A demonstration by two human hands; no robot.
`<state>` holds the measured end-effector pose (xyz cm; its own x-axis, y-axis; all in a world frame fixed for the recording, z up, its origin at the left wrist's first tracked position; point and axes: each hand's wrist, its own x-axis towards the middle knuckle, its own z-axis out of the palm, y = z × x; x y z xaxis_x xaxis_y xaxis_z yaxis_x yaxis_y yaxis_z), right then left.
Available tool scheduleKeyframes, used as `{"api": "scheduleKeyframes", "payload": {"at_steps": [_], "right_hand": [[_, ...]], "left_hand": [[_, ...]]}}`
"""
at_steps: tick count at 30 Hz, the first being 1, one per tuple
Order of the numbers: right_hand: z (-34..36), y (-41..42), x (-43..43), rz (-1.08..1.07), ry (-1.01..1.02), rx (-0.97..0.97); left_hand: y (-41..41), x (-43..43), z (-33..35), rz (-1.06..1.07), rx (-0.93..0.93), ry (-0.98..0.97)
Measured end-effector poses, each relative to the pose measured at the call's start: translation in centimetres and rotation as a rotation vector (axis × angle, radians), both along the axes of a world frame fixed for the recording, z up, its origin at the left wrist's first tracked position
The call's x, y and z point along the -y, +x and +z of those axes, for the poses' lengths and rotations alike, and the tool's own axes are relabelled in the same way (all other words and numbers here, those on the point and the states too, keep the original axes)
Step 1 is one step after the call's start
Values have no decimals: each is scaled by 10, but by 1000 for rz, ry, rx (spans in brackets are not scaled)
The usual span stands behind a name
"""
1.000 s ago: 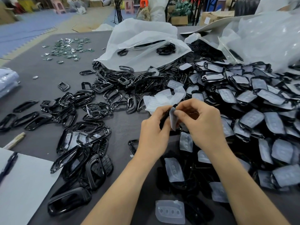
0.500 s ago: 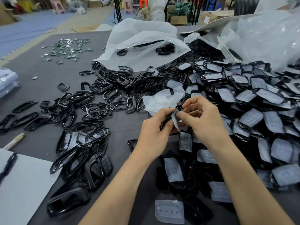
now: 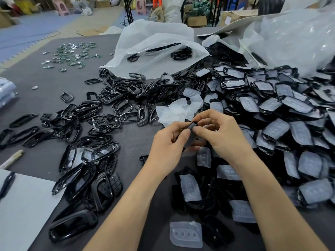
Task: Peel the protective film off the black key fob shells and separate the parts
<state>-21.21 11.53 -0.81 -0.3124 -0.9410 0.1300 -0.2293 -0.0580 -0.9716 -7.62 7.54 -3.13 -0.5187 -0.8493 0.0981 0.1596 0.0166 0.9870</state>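
1. The left hand (image 3: 168, 142) and right hand (image 3: 224, 136) have barely shifted in the last second. They are pressed close, thumbs nearly touching, both clamped on one shell (image 3: 191, 132) held edge-on between them, above the bench.
2. A second ago a pale strip of film showed between the thumbs. Now that spot looks darker grey, with a black rim at its top. The right forefinger, lifted half a second ago, is curled over the top again.
3. Whether the film has begun to lift I cannot tell. No loose flap shows, so I judge the peel on this shell to be under way, not finished.
4. Just beyond the hands lie loose films (image 3: 174, 113). Right of the right hand is a deep heap (image 3: 272, 109) of filmed shells, so most of the job remains. Left of the left hand bare frames (image 3: 101, 120) are spread out.
5. The bench (image 3: 54, 84) is dark grey. Beyond the hands are clear bags (image 3: 154, 46); far left of them are small green boards (image 3: 72, 55).
6. Near left are paper (image 3: 23, 205) and a pen (image 3: 6, 183).
7. The room behind has blue mats (image 3: 27, 33), stools (image 3: 61, 8) and boxes (image 3: 196, 20).
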Motion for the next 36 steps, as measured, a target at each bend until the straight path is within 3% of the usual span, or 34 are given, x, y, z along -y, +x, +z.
{"api": "scheduleKeyframes", "payload": {"at_steps": [15, 25, 30, 36], "right_hand": [[-3, 2, 4, 23, -66, 38], [-10, 0, 10, -22, -138, 23], [-14, -8, 11, -92, -117, 75], [-20, -11, 13, -117, -82, 130]], "left_hand": [[-2, -3, 2, 41, -24, -25], [-4, -3, 6, 66, -43, 104], [-2, -1, 2, 218, -3, 53], [-5, -3, 0, 216, 42, -17]]}}
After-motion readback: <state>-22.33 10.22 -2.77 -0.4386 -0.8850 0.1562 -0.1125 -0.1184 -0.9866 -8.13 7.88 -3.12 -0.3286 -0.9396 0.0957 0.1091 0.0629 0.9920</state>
